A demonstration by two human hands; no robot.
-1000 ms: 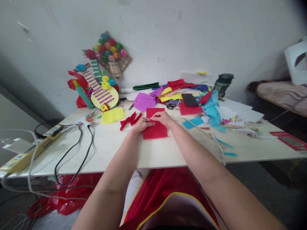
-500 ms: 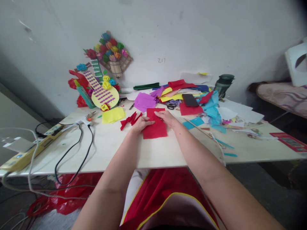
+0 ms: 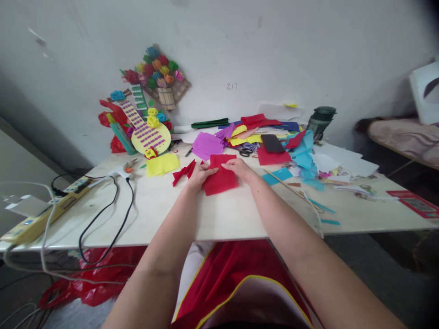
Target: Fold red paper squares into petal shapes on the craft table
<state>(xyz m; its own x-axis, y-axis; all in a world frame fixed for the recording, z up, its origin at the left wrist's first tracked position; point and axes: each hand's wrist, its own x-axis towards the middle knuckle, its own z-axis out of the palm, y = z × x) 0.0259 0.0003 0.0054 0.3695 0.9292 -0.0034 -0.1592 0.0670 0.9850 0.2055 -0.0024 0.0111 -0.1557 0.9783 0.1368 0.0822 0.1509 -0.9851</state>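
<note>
A sheet of red crepe paper lies in front of me on the white table. At its left side, my left hand pinches the paper between thumb and fingers. My right hand grips the same sheet at the right, thumb and fingertips pressed together on it. Crumpled red crepe paper strips rest just left of my left hand. Behind them is a purple crepe paper piece, and farther left a yellow crepe paper sheet.
Black scissors and a dark phone sit among heaped coloured paper. A glue gun and a power strip with cables occupy the left. A thin stick lies right; a dark green bottle stands at the back.
My left hand has shifted slightly left and up, and the sheet's lower edge has moved up a little with it. My right hand stays nearly in place on the paper.
</note>
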